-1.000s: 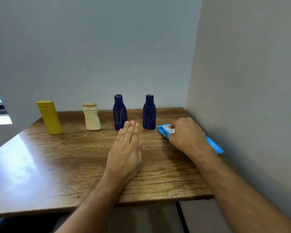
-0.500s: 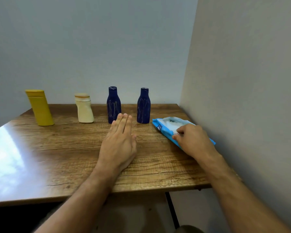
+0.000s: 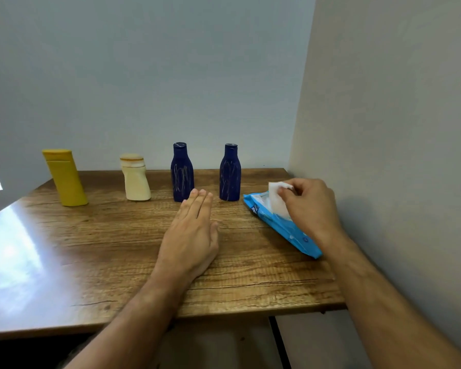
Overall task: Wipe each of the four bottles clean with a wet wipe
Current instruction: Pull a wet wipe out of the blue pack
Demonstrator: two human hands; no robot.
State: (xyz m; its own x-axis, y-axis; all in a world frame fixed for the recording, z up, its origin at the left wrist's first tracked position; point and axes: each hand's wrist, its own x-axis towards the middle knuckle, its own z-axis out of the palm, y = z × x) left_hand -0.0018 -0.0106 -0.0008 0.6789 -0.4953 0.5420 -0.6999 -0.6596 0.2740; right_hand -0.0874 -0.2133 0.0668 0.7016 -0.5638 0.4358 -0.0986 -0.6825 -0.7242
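While the right hand (image 3: 310, 206) pinches a wet wipe (image 3: 277, 199) partly out of the blue pack (image 3: 282, 227), the left hand (image 3: 190, 235) rests flat, empty. Four bottles (image 3: 182, 173) stand unwiped behind; next, pull the wipe free.

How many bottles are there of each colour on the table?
Dark blue bottles: 2
Yellow bottle: 1
Cream bottle: 1
Total: 4 bottles, standing in a row on the wooden table.
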